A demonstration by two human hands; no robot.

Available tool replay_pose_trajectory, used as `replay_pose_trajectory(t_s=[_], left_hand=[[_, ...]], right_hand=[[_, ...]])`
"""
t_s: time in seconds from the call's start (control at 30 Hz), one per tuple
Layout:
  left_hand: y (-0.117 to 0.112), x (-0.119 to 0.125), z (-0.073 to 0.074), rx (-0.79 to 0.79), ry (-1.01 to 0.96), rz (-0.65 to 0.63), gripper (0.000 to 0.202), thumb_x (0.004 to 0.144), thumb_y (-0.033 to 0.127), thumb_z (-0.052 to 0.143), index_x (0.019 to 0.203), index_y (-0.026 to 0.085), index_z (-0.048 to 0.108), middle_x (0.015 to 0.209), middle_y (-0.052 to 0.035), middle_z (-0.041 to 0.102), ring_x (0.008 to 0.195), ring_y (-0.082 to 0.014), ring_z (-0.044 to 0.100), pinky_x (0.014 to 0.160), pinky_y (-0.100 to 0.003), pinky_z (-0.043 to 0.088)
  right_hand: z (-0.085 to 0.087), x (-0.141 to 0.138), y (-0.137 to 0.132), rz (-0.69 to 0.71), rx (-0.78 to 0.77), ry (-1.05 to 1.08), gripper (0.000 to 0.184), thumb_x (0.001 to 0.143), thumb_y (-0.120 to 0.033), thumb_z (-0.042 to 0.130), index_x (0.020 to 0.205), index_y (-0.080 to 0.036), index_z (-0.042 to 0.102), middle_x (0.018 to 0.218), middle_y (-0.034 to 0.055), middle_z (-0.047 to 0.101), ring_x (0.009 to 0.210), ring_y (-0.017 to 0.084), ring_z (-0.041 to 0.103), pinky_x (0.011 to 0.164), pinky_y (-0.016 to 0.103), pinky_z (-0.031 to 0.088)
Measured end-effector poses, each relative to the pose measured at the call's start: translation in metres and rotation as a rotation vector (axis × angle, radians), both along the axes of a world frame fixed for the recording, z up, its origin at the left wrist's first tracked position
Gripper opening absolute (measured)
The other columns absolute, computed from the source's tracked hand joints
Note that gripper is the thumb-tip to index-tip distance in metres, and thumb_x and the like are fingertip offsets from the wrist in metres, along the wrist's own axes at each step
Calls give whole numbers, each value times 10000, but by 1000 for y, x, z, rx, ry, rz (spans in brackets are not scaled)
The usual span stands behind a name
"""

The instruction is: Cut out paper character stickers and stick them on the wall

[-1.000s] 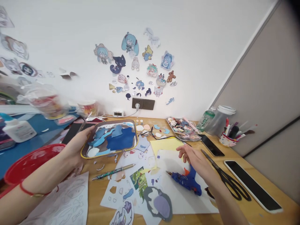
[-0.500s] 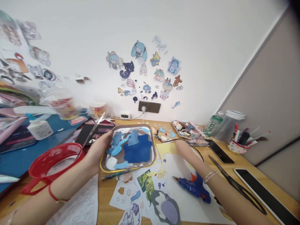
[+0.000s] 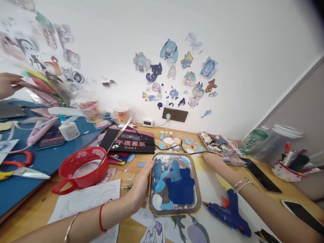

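Observation:
My left hand (image 3: 140, 189) grips the left edge of a shallow square tray (image 3: 198, 189) with a yellow rim. In the tray lie a dark blue piece (image 3: 181, 187) and several lighter blue and white cut pieces. My right hand (image 3: 209, 159) is beyond the tray's far right corner, by a black cord (image 3: 172, 147) and a yellow sheet; its fingers are hard to make out. Under my right forearm lies a blue glue gun (image 3: 227, 214), its nozzle close to the tray's right edge. Printed papers and a grey-and-purple cutout (image 3: 193, 227) stick out below the tray.
On the left stand a red cup (image 3: 81, 182) with a metal stick in it and a white glue bottle (image 3: 69, 128). Orange-handled scissors (image 3: 27, 171) lie there too. Another person's hand (image 3: 8, 85) holds something at far left. Phones (image 3: 263, 175) and a pen holder (image 3: 288, 170) are right.
The tray in my left hand has moved right and closer to me, now beside the glue gun's nozzle. The view has turned left, bringing another person's hand into sight.

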State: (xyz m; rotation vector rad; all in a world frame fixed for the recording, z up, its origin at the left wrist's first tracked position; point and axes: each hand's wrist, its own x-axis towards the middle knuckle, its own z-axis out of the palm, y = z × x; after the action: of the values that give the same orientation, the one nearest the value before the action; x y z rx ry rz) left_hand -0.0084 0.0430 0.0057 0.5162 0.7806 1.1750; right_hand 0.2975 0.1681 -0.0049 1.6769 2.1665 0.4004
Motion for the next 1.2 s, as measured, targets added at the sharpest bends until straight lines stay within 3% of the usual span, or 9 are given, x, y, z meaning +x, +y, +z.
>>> replay_pose_trajectory(t_s=[0.17,0.27,0.43,0.57,0.8,1.0,1.1,1.2], left_hand=[[-4,4,-16,48,-84,-19,373,882,385,470,1232,255,469,1283,9,508,1240,-193,393,1033,-296,311],[-4,6,-20,1,-124,-55,352,904,369,414,1204,201,492,1236,-40,549,1174,-222,471,994,-326,367],[4,7,-26,-94,-154,-88,391,918,360,353,1237,157,451,1115,-88,622,1035,-249,577,933,-380,422],[5,6,-24,-93,-162,-63,363,915,340,375,1232,184,457,1118,-47,624,1034,-221,579,937,-332,422],[4,7,-23,-98,-160,-30,354,925,313,360,1259,232,447,1148,-15,611,1067,-201,560,972,-310,393],[6,8,-33,-92,-155,2,363,922,304,370,1274,239,429,1256,6,533,1189,-187,456,1041,-297,308],[7,7,-38,-107,-133,11,399,920,308,363,1301,196,392,1289,-16,502,1237,-186,396,1066,-307,267],[8,7,-41,-87,-102,-6,441,909,347,370,1319,185,368,1277,-42,513,1230,-216,406,1071,-361,257]], right_hand=[[5,11,6,135,8,-27,257,874,-297,505,1064,-127,537,994,57,580,813,141,584,703,321,507],[10,20,5,205,45,-25,199,894,-251,457,1019,-119,540,948,56,587,773,135,579,644,280,483],[15,31,6,250,107,2,188,877,-165,373,964,-127,536,721,62,616,629,157,581,495,221,336],[13,29,9,277,144,41,195,863,-181,376,926,-135,555,706,74,615,613,179,585,474,227,306],[23,14,-2,300,236,178,375,906,-193,293,1237,-134,460,919,139,641,862,223,611,640,279,450],[41,-31,-60,273,155,383,401,938,-296,235,1312,-227,363,1110,81,624,892,204,635,644,281,483],[49,-51,-82,202,10,530,380,929,-271,219,1262,-163,368,955,88,659,780,190,643,620,277,477],[51,-50,-72,208,-7,574,319,915,-232,213,1096,-165,467,1002,108,616,877,192,605,708,285,454]])
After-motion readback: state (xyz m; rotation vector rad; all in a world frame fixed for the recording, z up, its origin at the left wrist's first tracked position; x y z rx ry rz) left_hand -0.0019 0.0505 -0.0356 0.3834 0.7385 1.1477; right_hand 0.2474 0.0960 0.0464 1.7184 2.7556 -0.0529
